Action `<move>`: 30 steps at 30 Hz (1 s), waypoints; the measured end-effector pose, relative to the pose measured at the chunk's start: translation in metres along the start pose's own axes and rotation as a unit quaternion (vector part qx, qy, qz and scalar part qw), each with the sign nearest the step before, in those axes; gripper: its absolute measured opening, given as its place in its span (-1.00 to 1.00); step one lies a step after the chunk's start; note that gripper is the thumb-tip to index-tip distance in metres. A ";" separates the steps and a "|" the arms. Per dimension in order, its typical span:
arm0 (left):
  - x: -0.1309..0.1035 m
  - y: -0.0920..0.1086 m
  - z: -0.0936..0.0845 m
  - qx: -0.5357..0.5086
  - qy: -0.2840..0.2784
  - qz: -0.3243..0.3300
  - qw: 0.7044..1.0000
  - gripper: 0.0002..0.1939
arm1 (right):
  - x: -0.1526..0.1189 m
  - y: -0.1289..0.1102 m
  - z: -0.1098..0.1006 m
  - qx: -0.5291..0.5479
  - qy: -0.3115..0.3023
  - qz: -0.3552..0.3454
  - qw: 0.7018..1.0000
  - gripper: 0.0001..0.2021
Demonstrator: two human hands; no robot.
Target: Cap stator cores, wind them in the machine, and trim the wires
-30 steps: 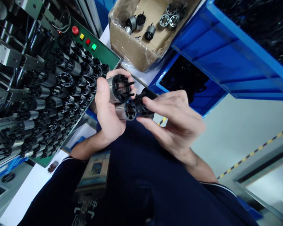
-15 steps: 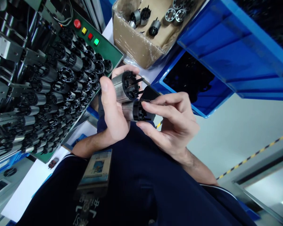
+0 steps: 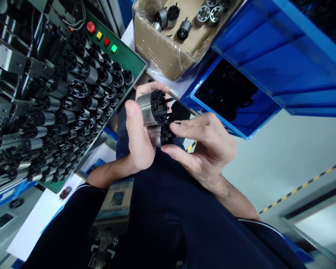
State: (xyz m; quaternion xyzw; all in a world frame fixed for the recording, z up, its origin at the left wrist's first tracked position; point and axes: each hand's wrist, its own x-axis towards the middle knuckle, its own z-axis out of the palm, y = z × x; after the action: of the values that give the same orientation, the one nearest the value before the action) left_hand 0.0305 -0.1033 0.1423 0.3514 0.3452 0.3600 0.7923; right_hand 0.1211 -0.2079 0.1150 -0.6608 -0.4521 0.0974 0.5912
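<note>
My left hand [image 3: 140,136] is wrapped round two motor stator cores, steel cylinders with black plastic pronged ends. The upper stator core [image 3: 147,108] lies between thumb and fingers, prongs pointing right. Just below it, against the palm, is the lower stator core [image 3: 154,135]. My right hand [image 3: 205,144] has its thumb and forefinger at the black end piece [image 3: 167,135] of the lower core, one on either side. Its other fingers are curled. Whether a separate small part sits between these fingertips is hidden.
At left, many similar cores [image 3: 78,89] stand in rows on a green machine bench [image 3: 131,56] with lit buttons. A cardboard box [image 3: 159,52] lined with plastic holds more cores. Blue bins [image 3: 268,74] with dark parts stand at right. One core with reddish windings [image 3: 65,193] lies on the white table.
The two cores have turned slightly in my left hand, their prongs still facing right. My right fingers have closed nearer round the lower core's black end, whose long prongs now show less.
</note>
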 end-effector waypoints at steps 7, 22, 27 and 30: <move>0.002 0.003 -0.002 0.061 0.005 -0.025 0.998 -0.35 | -0.001 0.001 0.002 0.029 -0.011 0.020 0.999 -0.57; 0.014 -0.005 -0.003 -0.027 -0.001 -0.047 0.999 -0.35 | -0.006 0.008 0.007 0.050 0.001 0.026 0.998 -0.66; 0.018 0.006 -0.003 -0.060 -0.042 -0.100 0.992 -0.28 | 0.003 0.006 -0.003 0.076 -0.061 0.028 0.995 -0.69; 0.016 0.014 0.000 -0.087 -0.029 -0.127 0.988 -0.42 | 0.004 0.013 -0.003 0.035 -0.062 -0.042 0.997 -0.46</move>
State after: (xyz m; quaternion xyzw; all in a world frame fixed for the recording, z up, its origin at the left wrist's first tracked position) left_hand 0.0336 -0.0837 0.1484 0.2450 0.3312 0.2747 0.8688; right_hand 0.1314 -0.2057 0.1064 -0.6129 -0.5117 0.1289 0.5881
